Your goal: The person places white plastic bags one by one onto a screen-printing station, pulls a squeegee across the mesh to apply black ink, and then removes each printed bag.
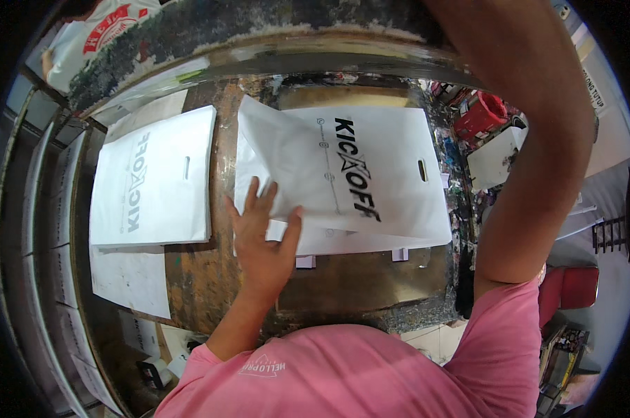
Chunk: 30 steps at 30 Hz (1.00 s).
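A paint-stained bench [210, 279] fills the middle of the view, its brown top crusted with dark ink along the far and right edges. On it lie two stacks of white plastic bags, each bag with a slot handle cut near one end and dark lettering running along its length. The printed bag [357, 181] at centre lies with its long axis across the bench, handle slot toward the right, bold black lettering face up; its left corner is lifted and creased. The second stack [155, 181] sits well apart at the left, lettering paler and grey, with a plain white sheet [130, 279] just below it. A red tub [483, 115] stands beyond the bench at upper right. The left hand [263, 237] lies flat, fingers spread, on the central bag's near left edge. The right arm [538, 139] rises out of view, so its grip cannot be told.
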Each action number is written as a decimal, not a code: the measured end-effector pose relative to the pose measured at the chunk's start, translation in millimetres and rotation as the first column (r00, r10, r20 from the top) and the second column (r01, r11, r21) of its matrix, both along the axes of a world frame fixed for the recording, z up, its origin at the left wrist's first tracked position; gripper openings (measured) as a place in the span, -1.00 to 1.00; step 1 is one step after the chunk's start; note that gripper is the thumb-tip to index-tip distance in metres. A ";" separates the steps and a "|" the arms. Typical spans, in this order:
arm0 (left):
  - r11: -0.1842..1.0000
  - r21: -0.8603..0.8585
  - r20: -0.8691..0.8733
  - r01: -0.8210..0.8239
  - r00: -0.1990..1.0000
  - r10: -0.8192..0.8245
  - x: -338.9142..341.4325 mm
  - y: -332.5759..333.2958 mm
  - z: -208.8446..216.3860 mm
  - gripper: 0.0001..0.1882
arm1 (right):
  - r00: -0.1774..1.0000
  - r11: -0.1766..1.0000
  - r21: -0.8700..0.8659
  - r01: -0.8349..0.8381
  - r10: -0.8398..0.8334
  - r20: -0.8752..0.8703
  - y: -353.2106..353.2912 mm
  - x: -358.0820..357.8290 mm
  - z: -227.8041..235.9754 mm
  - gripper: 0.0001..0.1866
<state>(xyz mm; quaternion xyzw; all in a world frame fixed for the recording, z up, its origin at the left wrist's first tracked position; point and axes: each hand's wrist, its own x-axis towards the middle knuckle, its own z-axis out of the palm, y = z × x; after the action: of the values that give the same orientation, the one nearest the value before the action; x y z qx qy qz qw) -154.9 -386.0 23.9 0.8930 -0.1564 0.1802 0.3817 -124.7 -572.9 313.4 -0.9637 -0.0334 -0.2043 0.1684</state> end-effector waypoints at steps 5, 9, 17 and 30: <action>0.970 -0.137 -0.092 -0.203 0.977 0.192 14.2 65.2 -22.2 -0.44 | 0.987 0.990 -0.102 -0.094 0.106 0.121 -21.4 6.1 -26.4 -0.59; 0.943 -0.148 -0.156 -0.299 0.948 0.276 41.6 167.4 -19.5 -0.43 | 0.966 0.981 -0.163 -0.105 0.140 0.218 -32.1 2.6 -40.6 -0.60; 0.900 0.245 -0.034 -0.360 0.925 0.379 130.4 422.4 -38.3 -0.31 | 0.896 0.942 -0.333 -0.032 0.175 0.408 -23.7 -9.3 -67.4 -0.48; -0.002 -0.871 -0.325 -0.490 0.581 -0.746 -112.7 81.9 -26.6 0.18 | 0.884 0.902 -0.233 -0.364 0.256 -0.391 -14.1 -128.0 -237.3 -0.60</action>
<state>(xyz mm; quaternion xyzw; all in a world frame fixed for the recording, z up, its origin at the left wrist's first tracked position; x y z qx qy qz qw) -267.6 -304.1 -2.7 0.2863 0.1050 -0.2314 0.9238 -252.7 -587.0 76.0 -0.9805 -0.1887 0.0085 0.0544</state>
